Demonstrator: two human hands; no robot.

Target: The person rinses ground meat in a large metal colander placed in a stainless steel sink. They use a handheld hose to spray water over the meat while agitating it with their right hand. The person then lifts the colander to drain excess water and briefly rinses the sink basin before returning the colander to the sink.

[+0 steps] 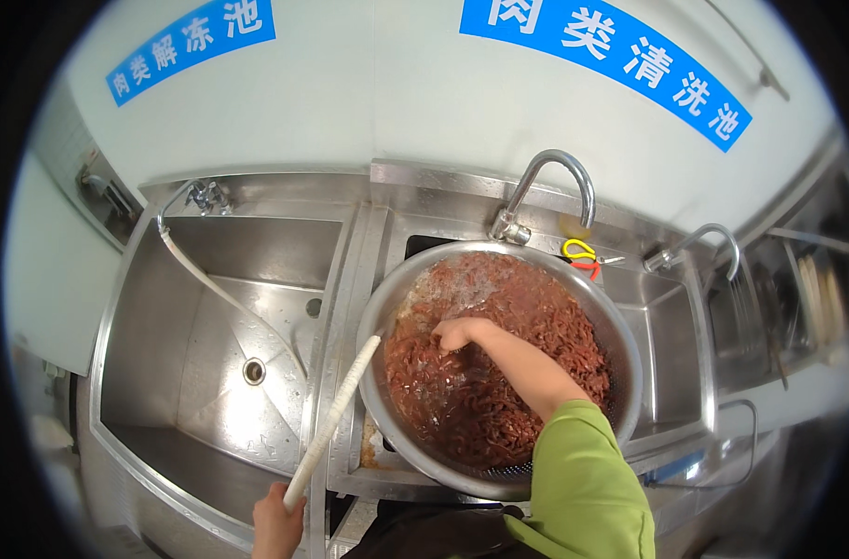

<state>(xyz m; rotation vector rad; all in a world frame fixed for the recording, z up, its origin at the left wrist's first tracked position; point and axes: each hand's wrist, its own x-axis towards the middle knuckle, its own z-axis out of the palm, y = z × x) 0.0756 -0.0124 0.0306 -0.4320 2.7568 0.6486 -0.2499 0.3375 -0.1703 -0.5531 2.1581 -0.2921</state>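
Observation:
A large perforated metal basin (624, 363) sits over the sink before me, full of dark red shredded meat (571, 342) in reddish liquid. My right hand (459, 334) is dipped into the meat left of the middle; its fingertips are hidden, so its grip cannot be told. My left hand (279, 520) is closed around the lower end of a whitish hose or wrapped tube (337, 412), whose upper end points at the basin's left rim. No water is plainly seen leaving that end.
An empty-looking steel sink (222, 335) with a thin hose (215, 283) lies left. Behind the basin stand a curved faucet (554, 157) and scissors with yellow and red handles (582, 258). Another sink (665, 349) and faucet (711, 234) are right. Blue signs (606, 52) mark the wall.

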